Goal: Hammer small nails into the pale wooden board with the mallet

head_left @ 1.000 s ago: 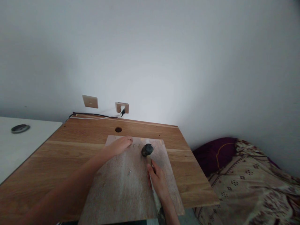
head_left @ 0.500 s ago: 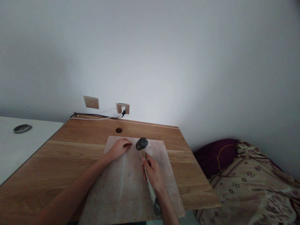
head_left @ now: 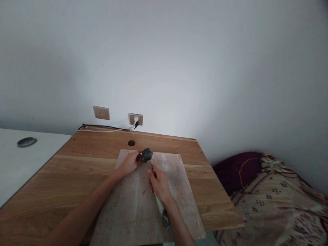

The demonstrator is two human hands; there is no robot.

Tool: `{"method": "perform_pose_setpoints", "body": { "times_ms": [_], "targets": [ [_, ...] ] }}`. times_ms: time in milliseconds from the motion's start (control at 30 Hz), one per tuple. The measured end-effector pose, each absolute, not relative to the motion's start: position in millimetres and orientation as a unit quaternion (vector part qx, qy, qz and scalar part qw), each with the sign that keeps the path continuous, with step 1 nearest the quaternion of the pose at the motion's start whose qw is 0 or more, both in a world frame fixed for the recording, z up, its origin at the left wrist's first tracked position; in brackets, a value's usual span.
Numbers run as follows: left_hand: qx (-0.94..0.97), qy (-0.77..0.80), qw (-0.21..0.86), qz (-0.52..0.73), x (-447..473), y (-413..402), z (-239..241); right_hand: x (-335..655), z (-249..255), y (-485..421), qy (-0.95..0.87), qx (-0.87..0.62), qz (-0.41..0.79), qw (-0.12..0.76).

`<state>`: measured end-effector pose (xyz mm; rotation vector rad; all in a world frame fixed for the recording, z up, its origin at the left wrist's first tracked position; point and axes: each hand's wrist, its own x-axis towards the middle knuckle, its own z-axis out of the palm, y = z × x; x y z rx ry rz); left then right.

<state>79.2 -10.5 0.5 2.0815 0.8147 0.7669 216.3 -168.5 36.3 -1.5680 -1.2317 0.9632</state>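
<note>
A hammer (head_left: 147, 155) with a dark, rounded head and a light handle is in my right hand (head_left: 160, 184), whose fingers wrap round the handle. Its head is close beside the fingertips of my left hand (head_left: 131, 163). Those fingers are pinched together over the far part of a worn wooden board (head_left: 128, 212); whatever they hold is hidden behind the hammer head or too small to make out. A few small nail-like pieces (head_left: 144, 191) lie on the board, left of the hammer handle.
The board rests on a wooden desk (head_left: 207, 198) with a round cable hole (head_left: 131, 143). Cables (head_left: 110, 130) run along its back edge to a wall socket (head_left: 135, 119). At left stands a white table (head_left: 15, 167); a patterned blanket (head_left: 276, 208) lies at right.
My right hand has brought the hammer to the left, so its head is now at my left fingertips. My left hand has barely moved.
</note>
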Motion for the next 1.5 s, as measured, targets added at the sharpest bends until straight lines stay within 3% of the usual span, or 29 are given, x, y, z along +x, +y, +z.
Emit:
{"method": "perform_pose_setpoints", "body": {
  "times_ms": [100,233,433,567,733,1233,1500],
  "targets": [
    [0.829,0.315,0.349,0.301,78,-12,1,219,37,-173,-0.488,-0.632,0.395,0.454],
    [0.876,0.291,0.213,0.321,79,-28,8,234,38,-188,-0.422,-0.648,0.388,0.502],
    [0.987,-0.002,0.030,0.156,105,-72,23,262,33,-215,-0.319,-0.705,0.345,0.532],
    [0.989,-0.030,-0.038,0.139,118,-85,24,265,32,-226,-0.308,-0.700,0.346,0.543],
    [0.984,-0.006,-0.008,0.177,111,-77,26,258,32,-230,-0.305,-0.700,0.373,0.528],
    [0.979,0.149,0.072,0.122,89,-53,37,245,16,-227,-0.334,-0.692,0.402,0.499],
    [0.968,0.104,0.172,0.150,95,-59,31,244,15,-228,-0.343,-0.693,0.390,0.499]
  ]
}}
